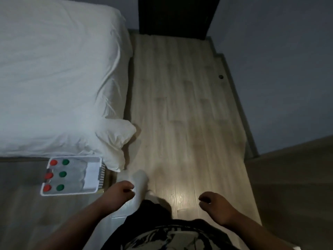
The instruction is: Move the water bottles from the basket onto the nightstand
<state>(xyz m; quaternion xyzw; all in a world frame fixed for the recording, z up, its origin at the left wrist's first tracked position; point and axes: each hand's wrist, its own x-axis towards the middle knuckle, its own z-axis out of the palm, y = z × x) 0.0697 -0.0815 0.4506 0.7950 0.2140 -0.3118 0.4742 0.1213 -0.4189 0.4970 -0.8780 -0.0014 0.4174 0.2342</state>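
Note:
A white plastic basket (98, 177) stands on the floor at the foot of the bed, lower left. Several clear water bottles stand upright in it, some with red caps (48, 175) and some with green caps (62, 174). My left hand (122, 192) hangs just right of the basket with loosely curled fingers and holds nothing. My right hand (214, 204) hangs further right over the floor, also loosely curled and holding nothing. No nightstand is in view.
A bed with a white duvet (54, 78) fills the upper left; a corner of it droops near the basket. Light wood floor (189, 105) runs ahead to a dark door (176, 15). A wall stands on the right. My white-socked foot (140, 184) is beside the basket.

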